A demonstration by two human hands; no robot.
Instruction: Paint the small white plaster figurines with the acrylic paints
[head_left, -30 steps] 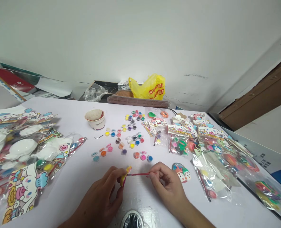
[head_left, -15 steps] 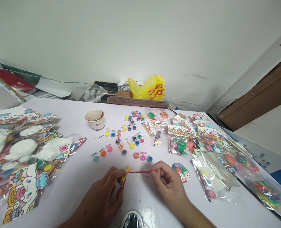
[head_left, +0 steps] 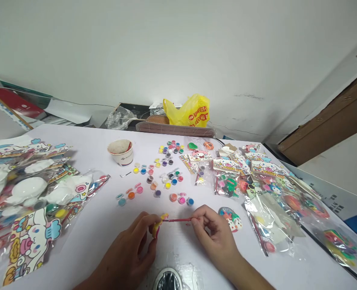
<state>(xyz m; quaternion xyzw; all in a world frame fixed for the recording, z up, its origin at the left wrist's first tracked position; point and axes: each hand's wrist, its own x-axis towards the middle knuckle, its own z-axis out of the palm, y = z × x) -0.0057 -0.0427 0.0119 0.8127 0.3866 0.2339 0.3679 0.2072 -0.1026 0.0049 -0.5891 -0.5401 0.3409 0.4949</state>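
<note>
Between the thumb and fingers of my left hand is a small painted figurine, yellow with pink; its exact shape is partly hidden by my fingers. My right hand pinches a thin red paintbrush near its end. The brush lies level, and its dark tip touches or nearly touches the figurine's right edge. Just beyond my right hand rests a painted piece in blue, green, white and red. Small paint pots with open lids stand a little ahead of both hands.
A paper cup stands at the back left. Bagged white figures cover the left side; bagged painted pieces crowd the right. A roll of tape sits at the near edge. A yellow plastic bag lies behind the table.
The brush tip has shifted slightly left against the figurine, which is turned a little. My hands have otherwise stayed in place.
</note>
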